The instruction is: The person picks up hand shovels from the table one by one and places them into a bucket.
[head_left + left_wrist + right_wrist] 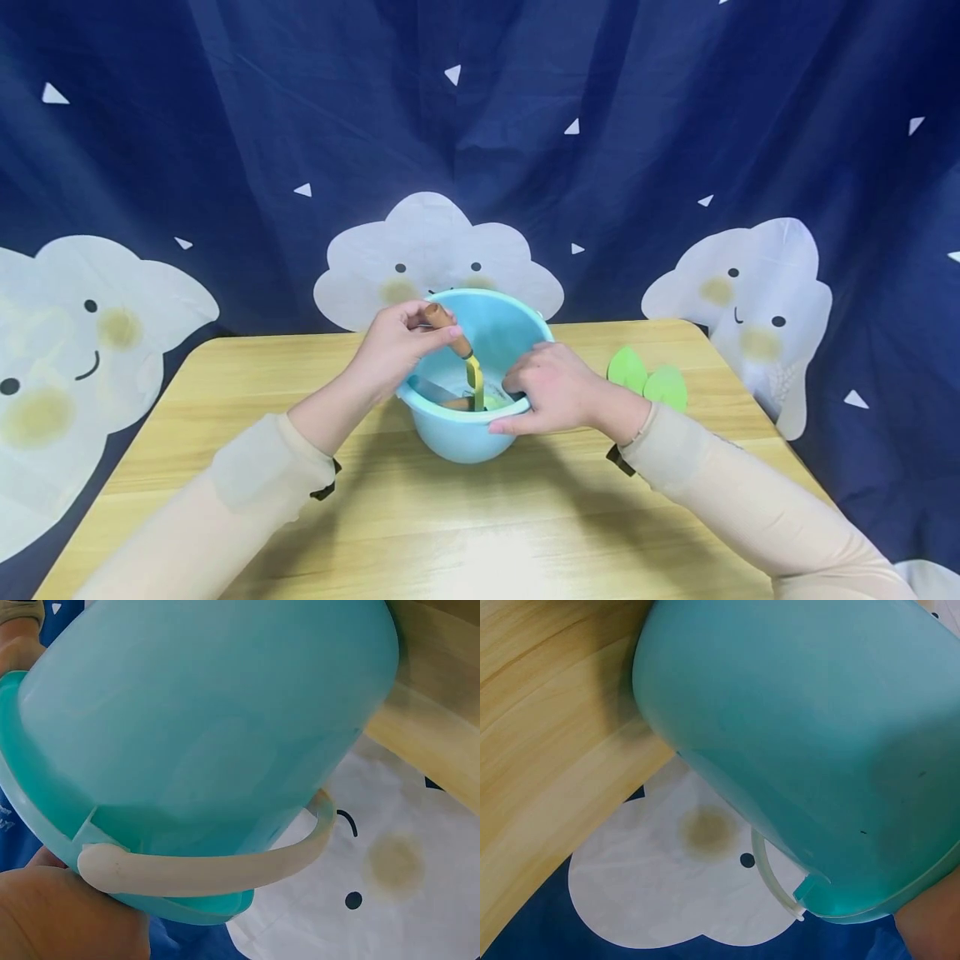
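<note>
A light blue bucket (468, 442) stands in the middle of the wooden table, its mouth tilted toward me. Over its left rim, my left hand (393, 346) pinches the brown wooden handle (450, 329) of a small yellow-necked hand tool, whose lower end goes down inside the bucket. My right hand (555, 387) grips the near right rim, fingers curled over the inside and thumb outside. Lower in the bucket lie another brown handle (457, 403) and something pale green, partly hidden by the rim. In the left wrist view the bucket's white carrying handle (202, 874) hangs along its side.
Two green leaf-shaped pieces (645, 379) lie on the table (262, 383) to the right of the bucket. A dark blue curtain (480, 125) with smiling white clouds hangs just behind the table's far edge.
</note>
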A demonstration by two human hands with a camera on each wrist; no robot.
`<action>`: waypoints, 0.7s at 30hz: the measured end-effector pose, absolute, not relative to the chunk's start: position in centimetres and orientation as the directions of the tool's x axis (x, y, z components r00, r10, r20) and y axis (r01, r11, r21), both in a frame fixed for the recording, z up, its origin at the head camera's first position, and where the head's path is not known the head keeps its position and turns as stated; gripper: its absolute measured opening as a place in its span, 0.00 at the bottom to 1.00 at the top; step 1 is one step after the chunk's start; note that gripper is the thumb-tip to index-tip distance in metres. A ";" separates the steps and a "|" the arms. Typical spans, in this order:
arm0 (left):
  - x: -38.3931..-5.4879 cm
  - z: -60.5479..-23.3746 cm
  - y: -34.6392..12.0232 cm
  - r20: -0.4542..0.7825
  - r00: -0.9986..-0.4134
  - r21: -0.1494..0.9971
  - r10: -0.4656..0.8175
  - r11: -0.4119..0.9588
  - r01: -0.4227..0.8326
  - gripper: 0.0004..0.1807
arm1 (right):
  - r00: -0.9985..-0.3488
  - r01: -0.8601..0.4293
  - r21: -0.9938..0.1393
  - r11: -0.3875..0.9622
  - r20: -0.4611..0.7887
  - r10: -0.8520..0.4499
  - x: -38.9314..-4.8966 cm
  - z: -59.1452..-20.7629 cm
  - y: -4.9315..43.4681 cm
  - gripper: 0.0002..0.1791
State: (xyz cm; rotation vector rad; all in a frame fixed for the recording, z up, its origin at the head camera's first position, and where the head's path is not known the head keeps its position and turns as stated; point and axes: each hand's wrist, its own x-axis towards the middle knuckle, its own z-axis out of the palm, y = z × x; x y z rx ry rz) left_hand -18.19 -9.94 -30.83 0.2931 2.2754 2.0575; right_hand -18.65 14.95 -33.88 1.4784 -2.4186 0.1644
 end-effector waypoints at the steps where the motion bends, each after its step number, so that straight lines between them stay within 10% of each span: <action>1: -18.2 -30.8 -9.9 0.087 -0.979 0.989 0.184 0.099 0.106 0.13 | -0.425 -0.884 0.058 0.464 0.312 -0.850 -18.7 -33.9 14.9 0.38; 21: -17.7 -30.8 -8.9 0.129 -0.967 0.824 0.220 0.518 0.228 0.10 | -0.416 -0.887 0.061 0.458 0.325 -0.849 -18.5 -33.8 15.0 0.38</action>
